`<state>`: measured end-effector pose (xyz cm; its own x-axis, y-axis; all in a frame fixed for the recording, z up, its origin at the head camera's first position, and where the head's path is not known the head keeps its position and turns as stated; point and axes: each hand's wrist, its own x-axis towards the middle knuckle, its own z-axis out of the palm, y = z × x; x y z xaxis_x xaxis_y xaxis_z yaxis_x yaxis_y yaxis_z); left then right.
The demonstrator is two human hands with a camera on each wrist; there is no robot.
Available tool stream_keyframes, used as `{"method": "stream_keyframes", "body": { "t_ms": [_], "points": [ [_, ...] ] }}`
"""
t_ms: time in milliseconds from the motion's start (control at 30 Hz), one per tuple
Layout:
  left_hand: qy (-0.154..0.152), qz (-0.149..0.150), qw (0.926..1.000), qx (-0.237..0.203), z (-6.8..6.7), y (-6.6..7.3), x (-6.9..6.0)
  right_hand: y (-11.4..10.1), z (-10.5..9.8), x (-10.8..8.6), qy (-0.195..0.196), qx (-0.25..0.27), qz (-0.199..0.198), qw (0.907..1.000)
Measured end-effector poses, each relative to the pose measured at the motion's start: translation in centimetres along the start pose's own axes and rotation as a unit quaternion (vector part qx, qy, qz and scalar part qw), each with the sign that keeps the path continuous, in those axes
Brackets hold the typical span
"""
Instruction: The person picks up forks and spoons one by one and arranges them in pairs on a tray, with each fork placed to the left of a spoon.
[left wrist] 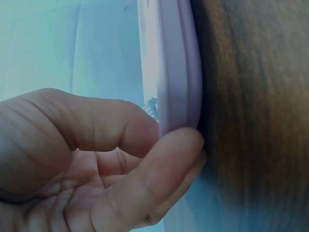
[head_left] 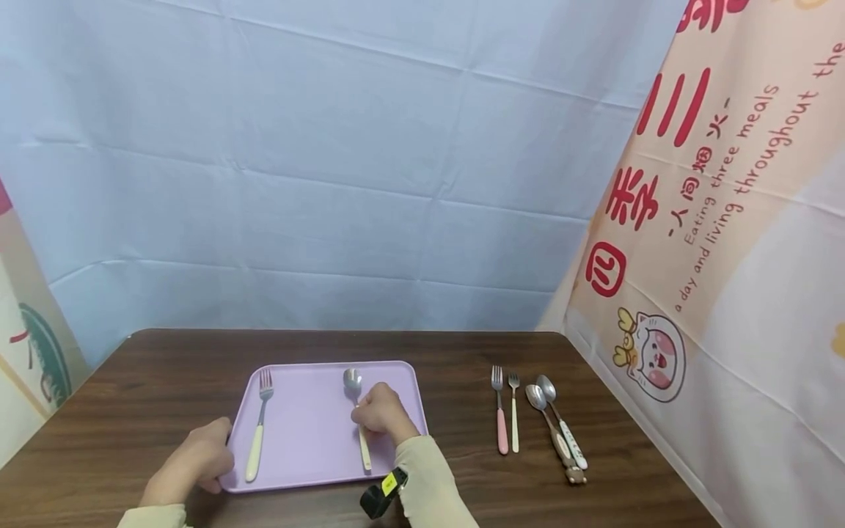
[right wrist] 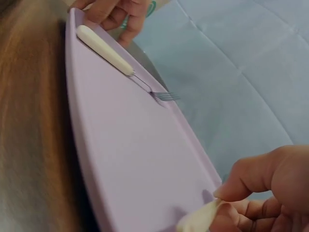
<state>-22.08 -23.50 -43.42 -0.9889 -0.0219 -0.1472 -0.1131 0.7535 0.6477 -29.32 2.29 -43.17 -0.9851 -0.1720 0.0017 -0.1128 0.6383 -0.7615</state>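
Note:
A lilac tray (head_left: 306, 433) lies on the table with a cream-handled fork (head_left: 260, 429) along its left side. At the tray's left edge, my left hand (head_left: 205, 458) pinches the rim between thumb and fingers (left wrist: 174, 150). On the right part of the tray, my right hand (head_left: 383, 412) holds a spoon (head_left: 353, 380) by its cream handle (right wrist: 200, 217). The spoon's bowl points away from me, and my fingers hide the middle of its handle. Both fork and spoon lie lengthwise, roughly side by side.
Right of the tray lie a pink-handled fork (head_left: 499, 411), a small white-handled fork (head_left: 514, 414), a brown-handled spoon (head_left: 554, 436) and a white-handled spoon (head_left: 569, 440). Beneath is a dark wooden table (head_left: 455, 367). A pale blue cloth (head_left: 330, 183) hangs behind it.

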Motion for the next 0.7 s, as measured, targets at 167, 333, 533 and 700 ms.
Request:
{"method": "stream_keyframes", "body": {
  "t_ms": [167,333,533,700],
  "points": [
    [0.005,0.007,1.0,-0.005,0.1,0.0,0.0,-0.4,1.3,0.0,0.001,0.009,0.005,0.9999],
    [0.01,0.01,0.9999,-0.007,0.0,0.0,-0.1,-1.3,2.5,0.0,0.005,0.02,0.008,0.9997],
    [0.002,0.003,1.0,-0.002,-0.1,0.1,0.0,-2.0,4.1,0.0,0.014,0.027,0.029,0.9991],
    [0.001,0.002,1.0,-0.001,-0.1,0.1,-0.1,-2.6,5.0,-0.1,0.025,0.018,0.028,0.9991]
  ]
}}
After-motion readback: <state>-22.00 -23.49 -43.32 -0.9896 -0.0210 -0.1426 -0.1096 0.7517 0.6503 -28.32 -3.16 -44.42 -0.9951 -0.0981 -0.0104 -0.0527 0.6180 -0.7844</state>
